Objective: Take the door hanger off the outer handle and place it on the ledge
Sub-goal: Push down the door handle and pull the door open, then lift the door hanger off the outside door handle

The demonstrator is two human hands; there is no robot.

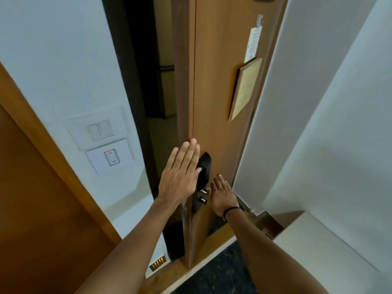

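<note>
A brown wooden door (pixel 220 107) stands ajar, and I see its inner face and its edge. My left hand (pixel 180 175) is open and flat, fingers together, at the door's edge just above the black lock plate (pixel 204 170). My right hand (pixel 222 194) is open too, its fingers spread against the inner face beside the two small lock knobs (pixel 204 196). A white printed card (pixel 253 44) hangs from a small fitting high on the inner face. The outer handle is hidden behind the door; only a dark part (pixel 174 240) shows past the edge, low down.
A framed yellowish notice (pixel 245 90) is fixed to the door. Wall switches (pixel 106 145) are on the white wall to the left. A white ledge (pixel 322 247) juts out at the lower right. Dark carpet (pixel 222 272) lies below. The gap shows a dim corridor (pixel 161 81).
</note>
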